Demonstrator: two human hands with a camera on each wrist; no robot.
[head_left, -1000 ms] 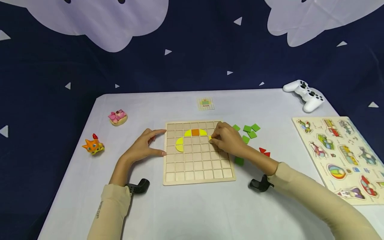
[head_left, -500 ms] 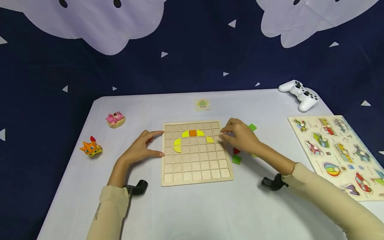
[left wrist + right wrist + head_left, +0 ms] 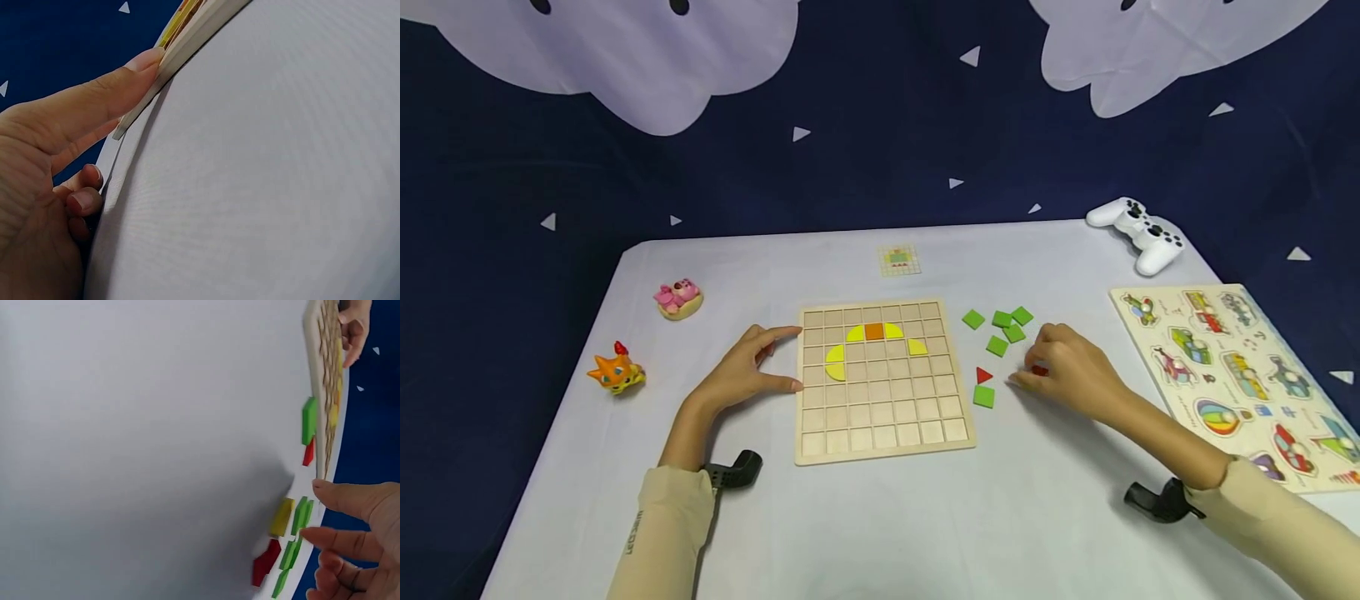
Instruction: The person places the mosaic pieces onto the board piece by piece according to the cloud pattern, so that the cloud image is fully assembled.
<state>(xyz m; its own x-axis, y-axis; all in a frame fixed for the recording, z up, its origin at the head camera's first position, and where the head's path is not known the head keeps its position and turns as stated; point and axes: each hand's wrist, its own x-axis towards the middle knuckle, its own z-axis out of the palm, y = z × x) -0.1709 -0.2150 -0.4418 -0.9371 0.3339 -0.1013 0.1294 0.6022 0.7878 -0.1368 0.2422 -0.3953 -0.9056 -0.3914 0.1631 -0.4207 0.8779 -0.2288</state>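
My left hand (image 3: 739,367) touches the left edge of a wooden grid board (image 3: 883,437) with thumb and index finger spread, both fairly straight. In the grid lie yellow quarter-circle pieces (image 3: 836,363), an orange square (image 3: 874,332) and, apart at the right, one more yellow quarter-circle (image 3: 917,347). My right hand (image 3: 1071,371) hovers over the loose pieces right of the board. Its thumb and index finger are apart with nothing between them in the right wrist view. Near them there lie a yellow piece (image 3: 282,517) and red pieces (image 3: 267,561); the hand partly hides these in the head view.
Several green squares (image 3: 997,346) and a red triangle (image 3: 983,375) lie right of the board. A small pattern card (image 3: 899,260) lies behind it. Farther right are a picture puzzle board (image 3: 1217,358) and a white game controller (image 3: 1138,233). Two toy figures, pink (image 3: 678,298) and orange (image 3: 617,369), stand left.
My right hand has let go of a yellow quarter-circle in the grid and moved right, off the board, to the loose pieces. My left hand stays at the board's edge.
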